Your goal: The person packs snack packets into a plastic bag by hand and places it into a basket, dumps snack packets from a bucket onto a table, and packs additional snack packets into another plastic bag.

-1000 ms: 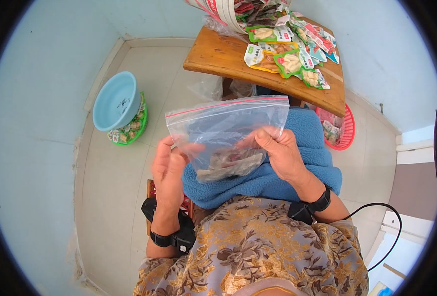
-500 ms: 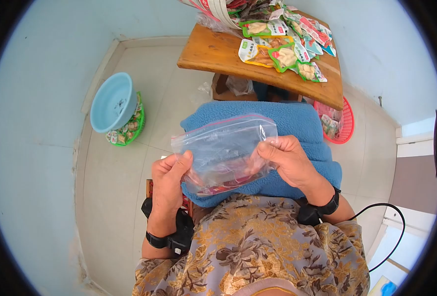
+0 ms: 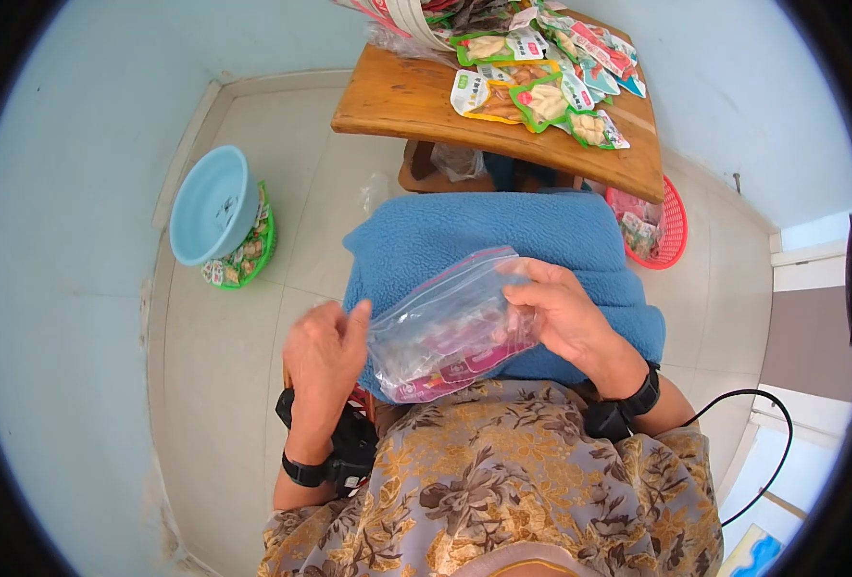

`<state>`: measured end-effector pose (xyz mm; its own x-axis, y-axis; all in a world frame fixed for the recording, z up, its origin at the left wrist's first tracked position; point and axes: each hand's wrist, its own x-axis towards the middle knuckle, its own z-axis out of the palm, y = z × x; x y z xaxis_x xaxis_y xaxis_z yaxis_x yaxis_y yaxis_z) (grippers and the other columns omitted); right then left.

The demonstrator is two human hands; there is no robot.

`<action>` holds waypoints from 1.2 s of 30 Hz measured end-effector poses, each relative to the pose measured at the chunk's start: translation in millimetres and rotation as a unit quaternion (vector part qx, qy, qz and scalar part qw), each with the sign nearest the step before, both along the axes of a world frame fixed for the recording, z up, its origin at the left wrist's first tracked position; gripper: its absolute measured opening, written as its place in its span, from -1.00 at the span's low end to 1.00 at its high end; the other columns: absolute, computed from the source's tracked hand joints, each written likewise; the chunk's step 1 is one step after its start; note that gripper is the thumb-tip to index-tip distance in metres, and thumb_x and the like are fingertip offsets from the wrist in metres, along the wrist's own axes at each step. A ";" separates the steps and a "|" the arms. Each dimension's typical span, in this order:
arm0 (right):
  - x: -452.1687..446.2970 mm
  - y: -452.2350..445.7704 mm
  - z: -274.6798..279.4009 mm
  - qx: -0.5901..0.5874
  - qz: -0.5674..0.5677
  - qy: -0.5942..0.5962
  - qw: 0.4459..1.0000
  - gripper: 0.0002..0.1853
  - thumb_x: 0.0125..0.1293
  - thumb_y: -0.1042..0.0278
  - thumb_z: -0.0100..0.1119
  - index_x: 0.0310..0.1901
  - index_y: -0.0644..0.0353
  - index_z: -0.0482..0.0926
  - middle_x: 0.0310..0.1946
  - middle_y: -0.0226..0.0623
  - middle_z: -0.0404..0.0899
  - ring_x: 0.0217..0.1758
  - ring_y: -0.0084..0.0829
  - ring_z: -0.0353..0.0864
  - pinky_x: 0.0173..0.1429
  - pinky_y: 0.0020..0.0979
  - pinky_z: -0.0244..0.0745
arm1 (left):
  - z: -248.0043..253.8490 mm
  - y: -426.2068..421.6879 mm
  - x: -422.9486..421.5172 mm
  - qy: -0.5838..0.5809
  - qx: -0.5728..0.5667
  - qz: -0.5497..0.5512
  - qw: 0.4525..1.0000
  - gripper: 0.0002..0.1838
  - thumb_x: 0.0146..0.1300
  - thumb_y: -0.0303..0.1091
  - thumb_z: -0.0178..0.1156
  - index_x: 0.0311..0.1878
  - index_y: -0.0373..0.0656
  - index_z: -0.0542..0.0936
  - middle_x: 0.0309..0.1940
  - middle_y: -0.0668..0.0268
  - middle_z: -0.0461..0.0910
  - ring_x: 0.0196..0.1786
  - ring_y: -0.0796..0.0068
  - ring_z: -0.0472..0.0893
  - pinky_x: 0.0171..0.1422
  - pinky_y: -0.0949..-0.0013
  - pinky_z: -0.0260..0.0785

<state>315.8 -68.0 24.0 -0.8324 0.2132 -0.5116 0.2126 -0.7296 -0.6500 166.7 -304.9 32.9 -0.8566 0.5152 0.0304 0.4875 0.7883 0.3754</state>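
Observation:
My right hand (image 3: 563,313) grips the right end of a clear zip-top plastic bag (image 3: 436,332), thumb and fingers pinched on its edge. The bag has a pink strip along its top and purple printing low down, and it tilts above my lap. Just beyond its left edge is my left hand (image 3: 325,346), slightly blurred. Its thumb stands away from the bent fingers, and nothing shows in it. Beneath the bag lies a blue fleece blanket (image 3: 484,226) over my lap.
Ahead stands a wooden table (image 3: 397,106) bearing several snack packets (image 3: 546,101) and a tipped white-and-red container (image 3: 412,19). A blue basin (image 3: 213,207) sits on a green basket (image 3: 264,255) at left. A red basket (image 3: 674,226) is at right, near a black cable (image 3: 782,423).
My left hand has come off the bag and moved slightly left. The bag has turned in my right hand, its left end lower, showing more of the purple printing.

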 end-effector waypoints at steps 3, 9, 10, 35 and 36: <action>-1.5 0.5 -2.3 -0.009 -0.001 0.013 1.000 -0.63 0.31 0.57 0.12 0.14 0.42 0.39 -0.30 -0.25 0.55 -0.40 -0.41 0.63 -0.16 -0.16 0.71 | 30.1 8.2 5.9 0.145 0.205 -0.086 0.964 -0.58 0.04 -0.15 0.47 -0.21 -0.32 0.62 -0.20 0.07 0.66 -0.08 -0.03 0.64 -0.02 0.04 0.50; -6.1 1.3 -9.1 0.005 -0.014 0.031 0.999 -0.69 0.32 0.58 0.10 0.09 0.41 0.45 -0.26 -0.21 0.58 -0.38 -0.43 0.64 -0.18 -0.23 0.71 | 55.7 34.9 39.5 -0.014 0.166 -0.399 0.902 -0.23 -0.03 -0.17 0.51 0.23 -0.31 0.47 0.12 -0.03 0.55 0.21 -0.16 0.53 0.30 -0.02 0.40; -6.3 1.3 -8.1 0.005 -0.015 0.031 0.999 -0.69 0.32 0.58 0.10 0.09 0.41 0.45 -0.26 -0.21 0.58 -0.38 -0.43 0.64 -0.18 -0.23 0.71 | 46.3 38.2 40.5 -0.008 0.127 -0.399 0.908 -0.24 -0.07 -0.21 0.52 0.22 -0.28 0.48 0.11 -0.05 0.56 0.21 -0.15 0.54 0.27 -0.01 0.42; -6.5 9.4 -47.8 0.714 0.222 0.225 0.625 -0.77 0.12 0.48 0.31 -0.17 0.26 0.55 -0.32 -0.12 0.63 -0.23 0.00 0.67 -0.21 -0.09 0.55 | 12.6 42.5 -23.9 -0.385 0.076 -0.395 0.831 -0.24 0.04 -0.25 0.45 0.35 -0.17 0.42 0.15 0.12 0.60 0.18 0.18 0.59 0.28 0.27 0.41; -7.7 9.9 -49.6 0.704 0.187 0.235 0.643 -0.85 0.16 0.45 0.23 -0.24 0.26 0.55 -0.37 -0.07 0.62 -0.28 0.03 0.65 -0.24 -0.07 0.53 | 8.2 42.9 -24.1 -0.381 0.071 -0.402 0.829 -0.24 0.04 -0.25 0.45 0.35 -0.17 0.42 0.15 0.12 0.60 0.18 0.18 0.59 0.28 0.27 0.41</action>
<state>308.2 -58.1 -25.6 -0.9523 -0.0705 0.2969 -0.2597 0.6980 -0.6674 142.6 -262.0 41.1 -0.0353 0.9668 -0.2530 0.4126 0.2447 0.8774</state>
